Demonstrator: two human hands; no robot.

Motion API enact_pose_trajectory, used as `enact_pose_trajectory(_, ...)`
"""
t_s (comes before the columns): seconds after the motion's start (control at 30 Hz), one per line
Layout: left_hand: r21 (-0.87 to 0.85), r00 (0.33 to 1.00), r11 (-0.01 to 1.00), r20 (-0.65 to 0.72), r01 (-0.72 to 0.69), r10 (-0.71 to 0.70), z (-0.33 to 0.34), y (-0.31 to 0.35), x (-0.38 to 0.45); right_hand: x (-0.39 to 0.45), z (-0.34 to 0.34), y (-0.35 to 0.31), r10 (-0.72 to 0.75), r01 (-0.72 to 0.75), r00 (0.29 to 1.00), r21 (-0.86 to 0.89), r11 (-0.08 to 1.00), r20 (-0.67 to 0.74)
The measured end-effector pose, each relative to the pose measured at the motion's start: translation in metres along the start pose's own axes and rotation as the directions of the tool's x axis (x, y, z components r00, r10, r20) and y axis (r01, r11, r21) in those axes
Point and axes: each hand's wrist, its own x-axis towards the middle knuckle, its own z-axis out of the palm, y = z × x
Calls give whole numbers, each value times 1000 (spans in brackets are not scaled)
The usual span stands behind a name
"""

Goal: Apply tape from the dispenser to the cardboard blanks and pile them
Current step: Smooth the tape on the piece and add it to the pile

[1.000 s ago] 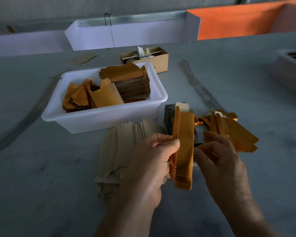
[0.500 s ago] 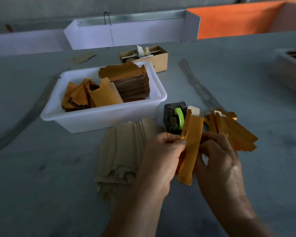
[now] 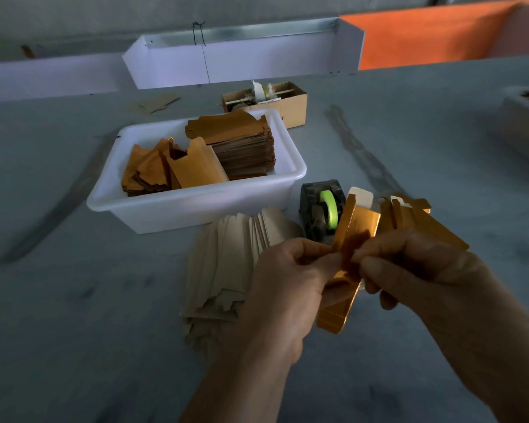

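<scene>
Head camera, looking down at a grey tabletop [image 3: 74,315]. Both hands hold one folded gold cardboard blank [image 3: 347,264] upright: the left hand [image 3: 287,288] pinches its left edge, the right hand [image 3: 416,273] pinches its right edge. Just behind it stands a dark tape dispenser [image 3: 319,213] with a green roll. Pale blanks [image 3: 226,270] lie fanned to the left; finished gold blanks [image 3: 422,221] are piled to the right. A white tub [image 3: 196,206] holds more blanks.

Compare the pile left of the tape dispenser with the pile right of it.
The left pile shows dull beige faces; the right pile shows shiny gold. The left pile is larger and fanned flat; the right pile is smaller, a loose heap of narrow folded pieces. Both lie on the table beside the dispenser.
</scene>
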Motion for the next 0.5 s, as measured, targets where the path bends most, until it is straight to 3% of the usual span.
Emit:
enact_pose_trajectory(0.27,-15,1000,1000,21,-4,4,-4,-3,-2,6,5,3,-45,53,998,-218,974,42)
enact_pose_trajectory(0.5,-33,993,999,117,33,-29,-9,-1,-2,10,7,3,-4,-16,998,-330,944,-60)
